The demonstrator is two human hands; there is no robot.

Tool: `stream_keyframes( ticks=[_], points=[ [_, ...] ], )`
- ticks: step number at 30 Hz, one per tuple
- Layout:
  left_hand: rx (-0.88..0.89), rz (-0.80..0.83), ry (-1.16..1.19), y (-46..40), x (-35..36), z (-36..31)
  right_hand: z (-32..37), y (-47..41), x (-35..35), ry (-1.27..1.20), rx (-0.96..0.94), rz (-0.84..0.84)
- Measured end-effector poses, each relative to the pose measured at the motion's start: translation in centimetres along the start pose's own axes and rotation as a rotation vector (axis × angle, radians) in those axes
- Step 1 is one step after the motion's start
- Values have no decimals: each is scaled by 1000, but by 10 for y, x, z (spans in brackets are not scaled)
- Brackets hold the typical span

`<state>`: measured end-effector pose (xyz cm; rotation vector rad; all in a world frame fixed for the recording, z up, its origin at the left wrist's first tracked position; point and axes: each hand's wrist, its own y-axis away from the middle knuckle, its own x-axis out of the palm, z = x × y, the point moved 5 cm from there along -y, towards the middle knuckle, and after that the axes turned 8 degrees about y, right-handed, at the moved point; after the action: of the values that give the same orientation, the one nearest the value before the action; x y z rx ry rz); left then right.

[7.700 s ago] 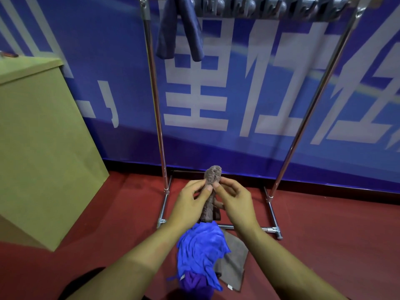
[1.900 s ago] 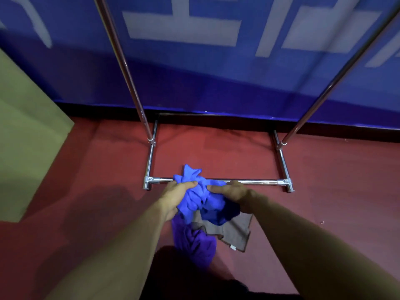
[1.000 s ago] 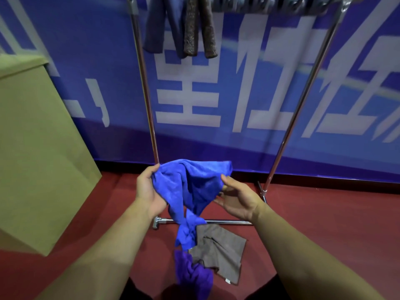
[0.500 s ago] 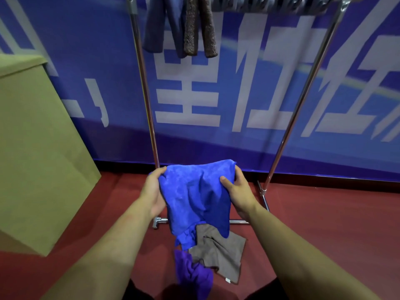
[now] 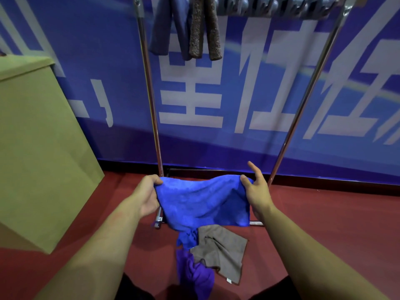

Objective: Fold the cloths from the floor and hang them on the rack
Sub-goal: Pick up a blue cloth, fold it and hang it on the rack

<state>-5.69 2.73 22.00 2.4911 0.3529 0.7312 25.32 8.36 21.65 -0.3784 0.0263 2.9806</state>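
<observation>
The left hand (image 5: 145, 197) grips one top corner of the blue cloth (image 5: 203, 204), the right hand (image 5: 256, 189) pinches the other with its remaining fingers spread, and the cloth hangs in front of the rack (image 5: 149, 94). Pulling the top edge taut and letting the bunched lower corner drop free should give a cleaner fold

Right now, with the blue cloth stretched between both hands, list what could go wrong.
1. The right hand pinches the blue cloth with thumb only, fingers splayed; that corner may slip.
2. The cloth's lower corner hangs bunched, so the fold may come out uneven.
3. The brown cloth and purple cloth lie on the floor underfoot; stepping toward the rack could trample them.
</observation>
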Motion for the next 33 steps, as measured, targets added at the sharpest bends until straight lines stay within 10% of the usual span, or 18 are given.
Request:
stream_keyframes(
  ticks=[33],
  points=[
    [727,-263,-58,14,-15,-43,19,1,-40,-28,-55,-201]
  ],
)
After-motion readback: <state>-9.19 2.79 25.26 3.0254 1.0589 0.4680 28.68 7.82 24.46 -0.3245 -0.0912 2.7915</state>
